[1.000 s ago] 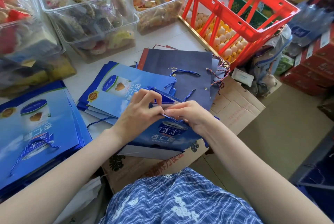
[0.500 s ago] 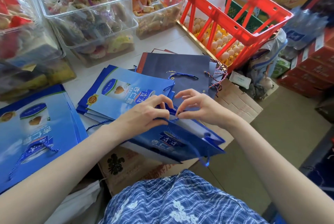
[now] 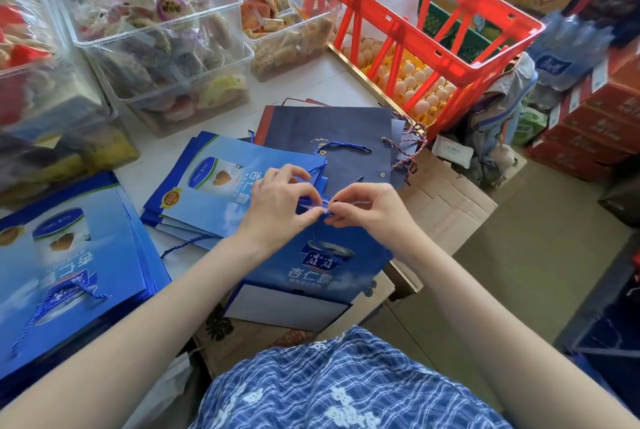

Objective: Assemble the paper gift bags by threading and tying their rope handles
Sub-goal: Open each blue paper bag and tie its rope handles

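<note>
I see both hands meeting at the top edge of the blue gift bag point(image 3: 311, 265), left hand point(image 3: 277, 210) and right hand point(image 3: 367, 210) each pinching its rope handle point(image 3: 313, 208), over the tabletop point(image 3: 304, 82) edge.

Bare forearms; blue-and-white plaid garment point(image 3: 346, 387) with white floral prints.
</note>
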Tool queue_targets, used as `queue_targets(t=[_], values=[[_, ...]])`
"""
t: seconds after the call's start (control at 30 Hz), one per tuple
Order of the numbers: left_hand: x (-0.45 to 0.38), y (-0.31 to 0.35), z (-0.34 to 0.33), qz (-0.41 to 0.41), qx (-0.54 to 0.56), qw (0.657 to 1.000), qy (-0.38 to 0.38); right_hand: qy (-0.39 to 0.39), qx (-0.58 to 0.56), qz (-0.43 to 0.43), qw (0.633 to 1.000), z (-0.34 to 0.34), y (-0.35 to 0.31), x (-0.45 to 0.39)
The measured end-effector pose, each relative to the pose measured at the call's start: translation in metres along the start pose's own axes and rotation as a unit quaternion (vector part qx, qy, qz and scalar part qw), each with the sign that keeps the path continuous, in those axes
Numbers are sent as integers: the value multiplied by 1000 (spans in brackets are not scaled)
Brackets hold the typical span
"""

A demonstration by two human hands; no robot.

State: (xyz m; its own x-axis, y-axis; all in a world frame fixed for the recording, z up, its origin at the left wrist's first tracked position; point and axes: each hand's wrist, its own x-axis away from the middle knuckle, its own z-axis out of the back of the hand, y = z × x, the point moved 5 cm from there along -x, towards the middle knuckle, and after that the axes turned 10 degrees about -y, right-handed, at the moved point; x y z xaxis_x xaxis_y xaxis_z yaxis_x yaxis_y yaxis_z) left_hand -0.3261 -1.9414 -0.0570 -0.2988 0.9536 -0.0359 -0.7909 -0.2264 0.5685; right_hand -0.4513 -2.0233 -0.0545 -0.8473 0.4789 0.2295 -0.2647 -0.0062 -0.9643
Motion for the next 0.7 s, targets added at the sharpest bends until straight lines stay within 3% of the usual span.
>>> queue_targets(t=[0.07, 0.1, 0.2, 0.3, 0.37, 0.53, 0.7], values=[[13, 4, 12, 50, 19, 996, 72, 33, -62, -5, 997, -6, 6, 0], [20, 4, 15, 89, 45, 993, 63, 49, -87, -8, 995, -8, 10, 0], [32, -5, 9, 216, 147, 962, -73, 54, -127, -20, 990, -18, 21, 1], [29, -9, 19, 241, 73, 961, -116, 34, -143, -17, 989, -28, 23, 0], [25, -16, 20, 264, 98, 947, -155, 16, -142, -6, 990, -32, 19, -2], [26, -27, 5, 335, 224, 881, -248, -21, -82, 2, 996, -46, 12, -4], [32, -35, -1, 378, 427, 774, -275, -52, 3, 34, 998, -52, 4, -8]])
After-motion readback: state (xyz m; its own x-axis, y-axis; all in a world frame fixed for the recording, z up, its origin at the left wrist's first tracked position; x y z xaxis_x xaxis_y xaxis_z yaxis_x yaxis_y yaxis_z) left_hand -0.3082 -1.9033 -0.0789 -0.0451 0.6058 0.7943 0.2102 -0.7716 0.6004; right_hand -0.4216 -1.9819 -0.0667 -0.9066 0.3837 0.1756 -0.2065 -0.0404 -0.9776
